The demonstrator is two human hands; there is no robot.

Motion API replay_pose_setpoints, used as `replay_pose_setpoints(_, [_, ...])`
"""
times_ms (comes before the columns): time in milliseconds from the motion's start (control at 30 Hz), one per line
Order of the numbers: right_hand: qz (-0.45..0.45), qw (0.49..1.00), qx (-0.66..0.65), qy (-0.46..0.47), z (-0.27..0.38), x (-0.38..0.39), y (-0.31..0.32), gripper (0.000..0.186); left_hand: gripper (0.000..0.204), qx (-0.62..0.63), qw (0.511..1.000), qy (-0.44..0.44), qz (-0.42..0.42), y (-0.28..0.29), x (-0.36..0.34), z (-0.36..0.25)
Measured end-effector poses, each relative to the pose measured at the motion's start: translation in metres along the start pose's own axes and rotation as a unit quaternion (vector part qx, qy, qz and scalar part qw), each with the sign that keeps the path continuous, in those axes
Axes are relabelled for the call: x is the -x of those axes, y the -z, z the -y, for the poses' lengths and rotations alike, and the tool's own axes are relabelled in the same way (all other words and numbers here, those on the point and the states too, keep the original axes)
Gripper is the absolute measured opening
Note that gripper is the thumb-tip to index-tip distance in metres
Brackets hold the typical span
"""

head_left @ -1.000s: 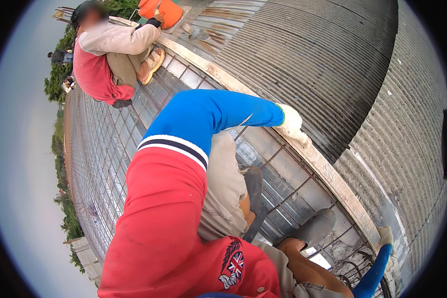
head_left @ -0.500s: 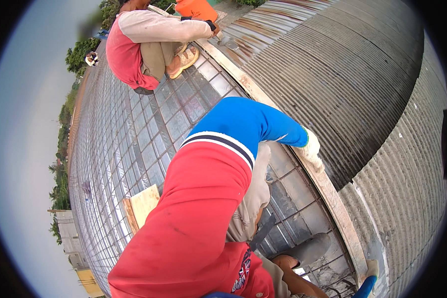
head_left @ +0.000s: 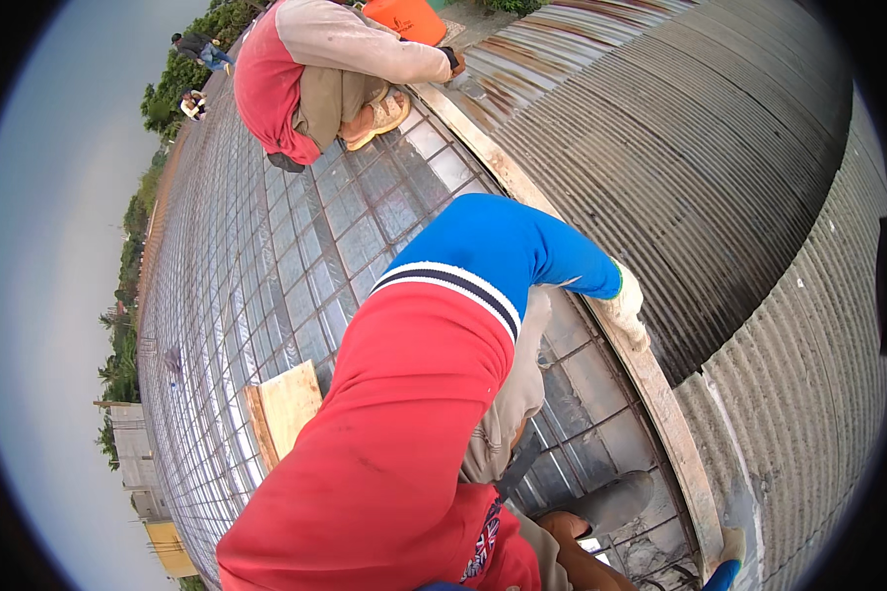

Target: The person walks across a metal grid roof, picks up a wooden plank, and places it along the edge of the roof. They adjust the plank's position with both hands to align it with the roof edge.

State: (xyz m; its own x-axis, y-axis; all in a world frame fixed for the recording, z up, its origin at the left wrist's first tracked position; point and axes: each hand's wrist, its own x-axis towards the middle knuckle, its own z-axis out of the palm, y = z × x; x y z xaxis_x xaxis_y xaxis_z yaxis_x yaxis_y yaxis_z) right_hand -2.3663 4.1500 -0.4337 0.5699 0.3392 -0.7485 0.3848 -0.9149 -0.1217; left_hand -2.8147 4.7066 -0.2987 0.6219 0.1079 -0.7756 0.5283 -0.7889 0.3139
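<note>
My left hand [head_left: 628, 308], in a whitish work glove below a blue sleeve, lies over the narrow pale edge board [head_left: 660, 394] of the deck. Its fingers seem bent round the outer side of the board, though the tips are partly hidden. Low at the right, my gloved right hand [head_left: 733, 545] touches or sits just beside the same board. Its fingers are too small and cut off to read, and anything in it is hidden. Beside that hand, a grey wet-looking patch [head_left: 741, 507] marks the corrugated roof.
A rebar grid [head_left: 296, 266] over metal sheeting spreads left. Corrugated roofing [head_left: 680, 177] lies beyond the board. A co-worker [head_left: 310, 89] squats ahead, a hand near the edge, beside an orange bucket [head_left: 404, 18]. A wooden panel [head_left: 288, 404] rests on the grid. Two people are farther off.
The whole view has shifted slightly, and another distant person has come into sight at the upper left. My left hand stays on the edge board. The co-worker's hand remains near the edge.
</note>
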Motion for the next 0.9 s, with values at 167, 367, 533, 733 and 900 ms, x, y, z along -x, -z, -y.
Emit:
replay_pose_setpoints(167, [0.004,1.000,0.015,0.003,0.008,-0.007,0.003,0.032,0.100,0.023,0.999,-0.019,0.020,-0.003,-0.003,0.006])
replay_pose_setpoints(367, [0.007,1.000,0.022,0.000,0.010,-0.009,0.002,0.033,0.102,0.018,0.999,-0.024,0.011,-0.006,-0.004,0.007])
replay_pose_setpoints(533, [0.007,1.000,0.019,-0.003,0.003,-0.002,0.002,0.033,0.103,0.011,1.000,-0.019,0.009,0.000,0.003,0.002])
replay_pose_setpoints(733, [0.001,1.000,0.010,-0.001,-0.009,0.008,0.002,0.034,0.105,-0.004,1.000,-0.005,-0.002,-0.002,0.003,0.002])
replay_pose_setpoints(900, [-0.006,1.000,-0.001,-0.002,-0.034,0.024,0.005,0.034,0.105,-0.004,1.000,-0.001,0.003,0.003,-0.001,-0.003])
